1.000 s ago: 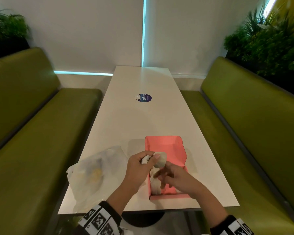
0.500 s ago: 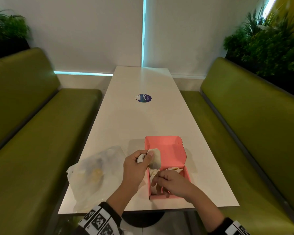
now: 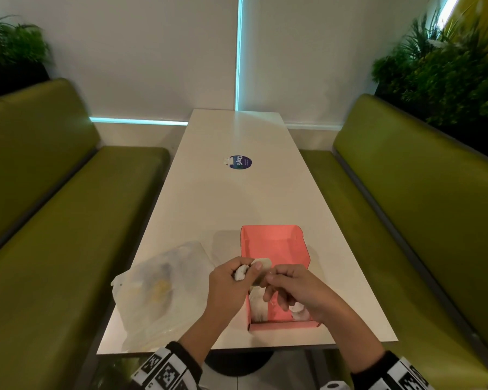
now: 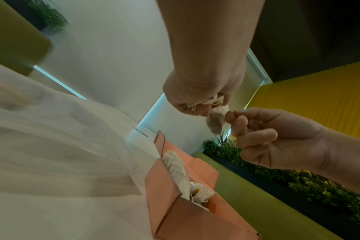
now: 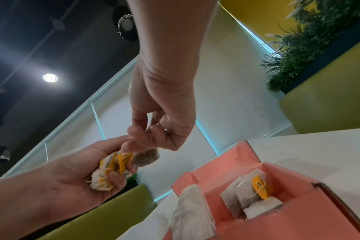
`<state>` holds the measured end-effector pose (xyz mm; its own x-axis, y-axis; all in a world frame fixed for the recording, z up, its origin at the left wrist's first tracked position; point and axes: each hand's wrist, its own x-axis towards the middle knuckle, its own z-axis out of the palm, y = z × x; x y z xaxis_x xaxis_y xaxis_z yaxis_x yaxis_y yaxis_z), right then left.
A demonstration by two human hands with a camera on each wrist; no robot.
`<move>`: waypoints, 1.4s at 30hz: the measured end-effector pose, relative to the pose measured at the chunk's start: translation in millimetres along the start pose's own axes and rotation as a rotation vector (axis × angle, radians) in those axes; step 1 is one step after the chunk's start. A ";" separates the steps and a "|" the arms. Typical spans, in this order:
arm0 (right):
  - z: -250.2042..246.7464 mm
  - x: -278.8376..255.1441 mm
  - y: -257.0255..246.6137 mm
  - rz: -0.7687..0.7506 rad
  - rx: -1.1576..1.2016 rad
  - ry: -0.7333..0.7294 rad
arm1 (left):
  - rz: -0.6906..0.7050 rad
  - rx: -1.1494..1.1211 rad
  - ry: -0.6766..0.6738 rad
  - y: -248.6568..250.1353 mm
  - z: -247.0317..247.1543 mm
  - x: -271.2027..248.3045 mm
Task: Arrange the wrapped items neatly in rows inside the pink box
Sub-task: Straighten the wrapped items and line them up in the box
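Observation:
The open pink box (image 3: 275,243) sits near the table's front edge, with wrapped tea bags (image 3: 258,305) along its left wall and more (image 5: 242,191) at its near right corner. Just above the box's left side, my left hand (image 3: 248,270) grips a crumpled bundle of tea bags with yellow tags (image 5: 111,168). My right hand (image 3: 271,277) meets it from the right and pinches one brown tea bag (image 5: 147,157) hanging from that bundle. The far half of the box shows bare pink floor.
A translucent plastic bag (image 3: 161,288) lies on the white table (image 3: 237,198) left of the box. A round blue sticker (image 3: 240,162) marks the table's middle. Green benches (image 3: 406,220) run along both sides, with plants behind them.
My right hand has risen out of the box's near end to the left hand's bundle and now pinches a tea bag there. The left hand has stayed nearly still.

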<state>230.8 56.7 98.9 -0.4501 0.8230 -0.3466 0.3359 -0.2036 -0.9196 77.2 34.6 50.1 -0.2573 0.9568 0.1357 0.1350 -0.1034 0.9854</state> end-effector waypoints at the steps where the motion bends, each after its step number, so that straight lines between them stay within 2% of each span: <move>1: -1.3 0.2 -0.8 -0.001 0.000 -0.001 | -0.002 0.003 -0.005 0.0 -0.2 -0.1; 14: -2.5 3.5 -5.5 0.055 0.089 0.046 | -0.035 -0.070 -0.174 6.4 -0.1 -5.8; 23: -1.3 4.2 -5.4 0.086 -0.035 0.036 | -0.112 -0.106 -0.304 10.0 -0.5 -6.8; 27: -2.0 2.9 -2.9 0.010 -0.035 0.070 | -0.141 -0.080 -0.281 9.7 -0.2 -6.0; 32: -5.3 -1.0 -1.9 -0.185 0.073 0.206 | -0.157 -0.082 -0.229 6.7 -0.1 -5.5; 36: -8.3 -3.6 2.8 -0.252 0.075 0.265 | -0.144 -0.088 -0.220 5.9 -0.9 -5.2; 39: -10.3 -5.8 7.6 -0.316 0.010 0.303 | -0.142 -0.094 -0.222 5.4 -0.2 -5.2; 42: -8.8 -5.4 12.8 -0.396 -0.125 0.255 | -0.134 -0.117 -0.229 4.7 -0.8 -4.3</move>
<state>244.8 54.3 90.6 -0.3520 0.9310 0.0965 0.2836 0.2043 -0.9369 78.2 29.8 54.3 -0.0405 0.9991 -0.0097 -0.0001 0.0097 1.0000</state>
